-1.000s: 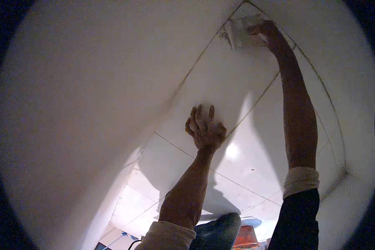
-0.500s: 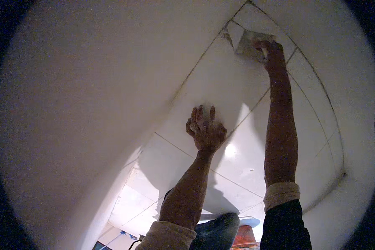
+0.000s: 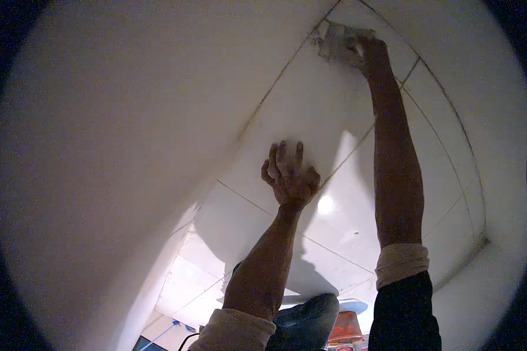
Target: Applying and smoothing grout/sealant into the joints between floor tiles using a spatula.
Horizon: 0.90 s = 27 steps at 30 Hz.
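White floor tiles (image 3: 257,193) with dark joints lie under both hands. My left hand (image 3: 293,178) rests on a tile with its fingers spread, holding nothing. Farther off, my right hand (image 3: 370,51) is closed on the edge of a flat grey scraper (image 3: 348,45), a squarish piece whose exact kind is hard to make out. The scraper lies against the floor by the joint at the far left wall. Grey paste (image 3: 325,42) shows at its left side, partly blurred.
Pale walls (image 3: 111,146) rise at the left and right, narrowing to a far corner. My bent knee (image 3: 310,319) is at the lower edge, beside an orange-red tub (image 3: 346,327). A blue-tipped thin rod (image 3: 164,330) and a black cable (image 3: 186,340) lie lower left.
My right hand has moved the scraper farther away and a little left, over the dark patch by the wall joint. My left hand has stayed nearly in place.
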Tool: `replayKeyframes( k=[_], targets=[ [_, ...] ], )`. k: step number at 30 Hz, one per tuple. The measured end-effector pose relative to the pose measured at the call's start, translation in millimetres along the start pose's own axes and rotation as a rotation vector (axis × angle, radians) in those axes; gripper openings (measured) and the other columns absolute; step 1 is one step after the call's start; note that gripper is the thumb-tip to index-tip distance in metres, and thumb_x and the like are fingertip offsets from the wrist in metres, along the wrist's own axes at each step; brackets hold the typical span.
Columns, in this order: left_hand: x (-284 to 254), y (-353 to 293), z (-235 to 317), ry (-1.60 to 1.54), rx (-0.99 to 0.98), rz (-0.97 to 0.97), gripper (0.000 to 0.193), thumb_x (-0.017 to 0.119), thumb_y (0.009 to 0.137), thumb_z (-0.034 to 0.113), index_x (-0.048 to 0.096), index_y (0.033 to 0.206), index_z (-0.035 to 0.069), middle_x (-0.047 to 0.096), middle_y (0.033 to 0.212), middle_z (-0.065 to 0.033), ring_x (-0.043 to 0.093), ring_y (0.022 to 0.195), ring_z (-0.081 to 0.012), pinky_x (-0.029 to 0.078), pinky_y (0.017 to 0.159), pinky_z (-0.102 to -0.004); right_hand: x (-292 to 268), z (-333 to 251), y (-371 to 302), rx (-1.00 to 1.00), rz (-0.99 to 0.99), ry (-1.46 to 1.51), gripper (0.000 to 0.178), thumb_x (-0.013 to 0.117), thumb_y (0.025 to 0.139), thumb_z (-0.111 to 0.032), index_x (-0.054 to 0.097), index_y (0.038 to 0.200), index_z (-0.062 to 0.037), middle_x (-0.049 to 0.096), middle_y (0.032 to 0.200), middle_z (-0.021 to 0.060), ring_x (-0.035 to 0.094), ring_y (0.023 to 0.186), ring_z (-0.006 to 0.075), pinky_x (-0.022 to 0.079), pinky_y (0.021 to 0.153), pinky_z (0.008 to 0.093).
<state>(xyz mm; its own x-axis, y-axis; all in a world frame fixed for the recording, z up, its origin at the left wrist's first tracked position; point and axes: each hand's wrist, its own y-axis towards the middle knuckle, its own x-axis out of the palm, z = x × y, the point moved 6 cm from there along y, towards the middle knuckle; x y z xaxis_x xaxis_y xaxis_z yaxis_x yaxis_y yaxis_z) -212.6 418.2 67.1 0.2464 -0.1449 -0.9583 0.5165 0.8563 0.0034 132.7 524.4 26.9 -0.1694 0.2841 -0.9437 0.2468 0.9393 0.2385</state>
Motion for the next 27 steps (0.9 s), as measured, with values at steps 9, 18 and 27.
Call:
replayKeyframes(
  k=[9,18,27],
  targets=[
    [12,0,-3,0.045,-0.018,-0.046,0.059,0.057,0.083,0.040,0.056,0.138,0.019,0.038,0.150,-0.0152,0.032,0.142,-0.0355,0.024,0.108,-0.0597,-63,-12,38,0.194,0.008,-0.117,0.020,0.061,0.086,-0.018,0.071,0.098,-0.0056,0.071,0.092,0.0235,0.070,0.089,0.0412,0.057,0.077,0.0485],
    [13,5,0,0.002,-0.004,-0.041,0.062,0.057,0.084,0.038,0.053,0.142,0.016,0.038,0.152,-0.0164,0.028,0.144,-0.0373,0.024,0.108,-0.0591,-53,-77,47,0.206,-0.126,-0.293,0.021,0.057,0.089,-0.018,0.074,0.100,-0.0144,0.073,0.086,0.0141,0.073,0.078,0.0312,0.059,0.071,0.0457],
    [21,9,0,0.040,0.002,-0.075,0.061,0.056,0.083,0.039,0.053,0.140,0.018,0.037,0.151,-0.0175,0.027,0.144,-0.0374,0.025,0.107,-0.0592,-55,-69,56,0.135,0.041,-0.349,0.025,0.059,0.085,-0.017,0.075,0.104,-0.0189,0.074,0.088,0.0119,0.072,0.077,0.0303,0.058,0.066,0.0464]
  ],
)
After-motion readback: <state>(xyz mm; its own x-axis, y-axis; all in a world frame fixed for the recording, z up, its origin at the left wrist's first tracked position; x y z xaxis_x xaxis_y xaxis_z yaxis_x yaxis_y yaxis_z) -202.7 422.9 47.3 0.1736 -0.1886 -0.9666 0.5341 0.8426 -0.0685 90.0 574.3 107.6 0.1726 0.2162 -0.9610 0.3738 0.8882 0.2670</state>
